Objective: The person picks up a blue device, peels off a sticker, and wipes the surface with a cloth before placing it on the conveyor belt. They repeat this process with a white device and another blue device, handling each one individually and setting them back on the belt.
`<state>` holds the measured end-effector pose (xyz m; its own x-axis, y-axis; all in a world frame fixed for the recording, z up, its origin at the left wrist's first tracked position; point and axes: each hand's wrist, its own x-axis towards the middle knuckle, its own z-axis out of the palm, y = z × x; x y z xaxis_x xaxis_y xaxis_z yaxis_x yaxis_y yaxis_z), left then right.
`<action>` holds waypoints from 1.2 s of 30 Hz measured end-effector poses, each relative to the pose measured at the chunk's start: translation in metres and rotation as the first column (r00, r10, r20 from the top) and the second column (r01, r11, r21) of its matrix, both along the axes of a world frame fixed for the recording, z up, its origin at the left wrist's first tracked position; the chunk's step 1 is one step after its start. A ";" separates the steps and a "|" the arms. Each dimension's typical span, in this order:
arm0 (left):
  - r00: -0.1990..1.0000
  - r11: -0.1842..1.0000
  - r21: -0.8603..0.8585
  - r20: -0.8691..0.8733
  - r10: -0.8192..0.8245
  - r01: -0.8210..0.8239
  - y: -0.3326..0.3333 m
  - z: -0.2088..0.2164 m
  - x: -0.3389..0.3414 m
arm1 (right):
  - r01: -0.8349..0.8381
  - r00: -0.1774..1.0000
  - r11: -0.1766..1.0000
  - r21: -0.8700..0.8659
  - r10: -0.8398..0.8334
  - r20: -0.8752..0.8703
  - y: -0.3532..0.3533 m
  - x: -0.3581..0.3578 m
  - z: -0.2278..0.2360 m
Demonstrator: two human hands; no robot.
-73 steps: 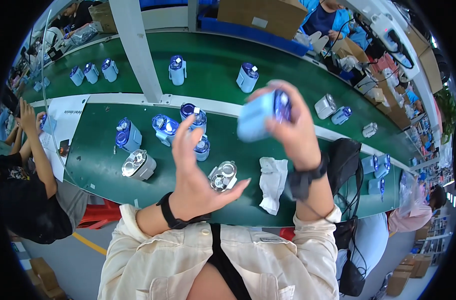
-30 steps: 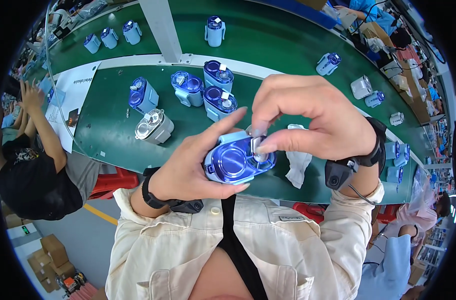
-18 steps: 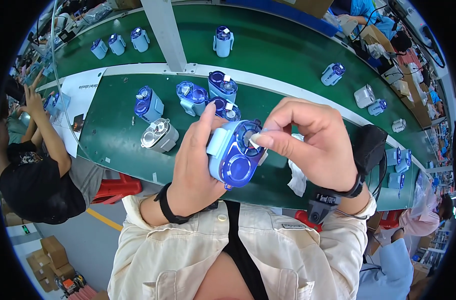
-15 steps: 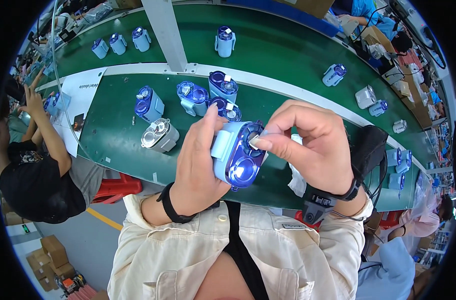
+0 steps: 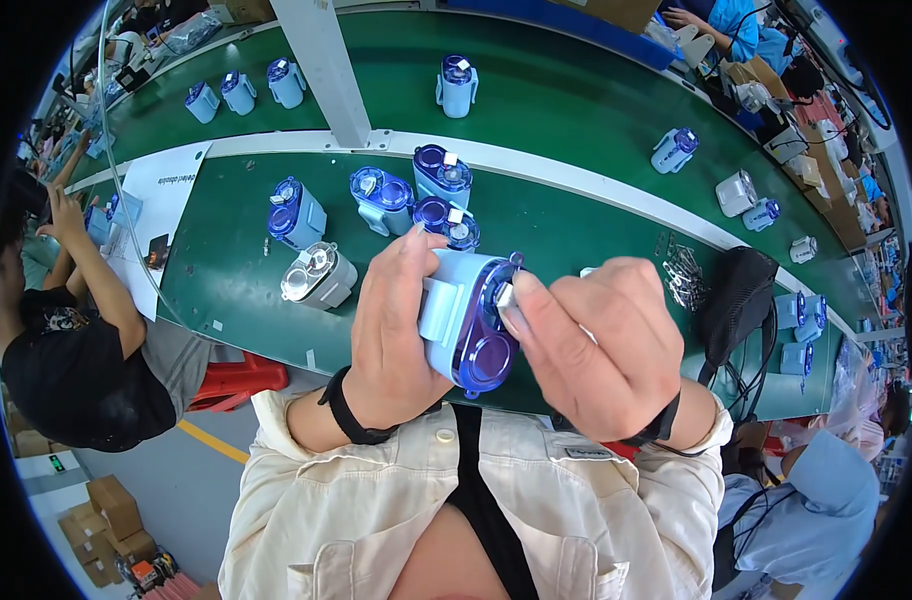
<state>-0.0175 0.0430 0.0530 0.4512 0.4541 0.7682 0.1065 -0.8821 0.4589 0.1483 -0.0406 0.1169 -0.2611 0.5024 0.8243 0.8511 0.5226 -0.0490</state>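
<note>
Left hand (image 5: 391,330) wrapped around a smooth, pale-blue plastic case (image 5: 460,318) with a glossy, translucent violet lid (image 5: 486,358); right hand (image 5: 608,350) pinching the small white tab (image 5: 504,296) on top. Beyond the grip: rounded units (image 5: 382,200) on a green table (image 5: 226,285).

I see the left hand (image 5: 388,335) slightly curved, its fingers pointing forward and gripping. Opposite it, the right hand (image 5: 611,345) has curled fingers, with two fingertips pinching close together. Left forearm (image 5: 314,428) and right forearm (image 5: 692,424) lean inward.
</note>
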 end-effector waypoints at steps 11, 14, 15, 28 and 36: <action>0.994 0.996 -0.055 0.088 -0.063 0.068 0.000 -0.007 0.004 | 0.104 0.990 0.978 -0.182 -0.119 -0.072 -0.017 0.001 0.016; 0.979 0.969 -0.168 0.119 -0.165 0.183 -0.002 -0.010 0.003 | -0.153 0.833 0.900 -0.408 -0.105 -0.543 -0.015 0.010 0.020; 0.979 0.953 -0.238 0.128 -0.158 0.185 -0.006 -0.010 0.002 | -0.150 0.832 0.901 -0.406 -0.107 -0.545 -0.013 0.010 0.020; 0.993 0.996 -0.059 0.103 -0.060 0.067 0.000 -0.014 0.002 | -0.879 0.034 0.474 -0.043 -0.028 -0.999 0.009 -0.013 -0.020; 0.996 0.971 -0.225 -0.004 -0.084 0.081 -0.003 -0.019 -0.001 | -0.897 -0.118 0.440 0.029 -0.176 -0.977 0.008 -0.011 -0.017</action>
<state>-0.0183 0.0397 0.0338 0.5042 0.5749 0.6444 0.0454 -0.7628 0.6450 0.1373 -0.0322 0.1000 -0.0696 0.9929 0.0964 -0.5905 0.0369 -0.8062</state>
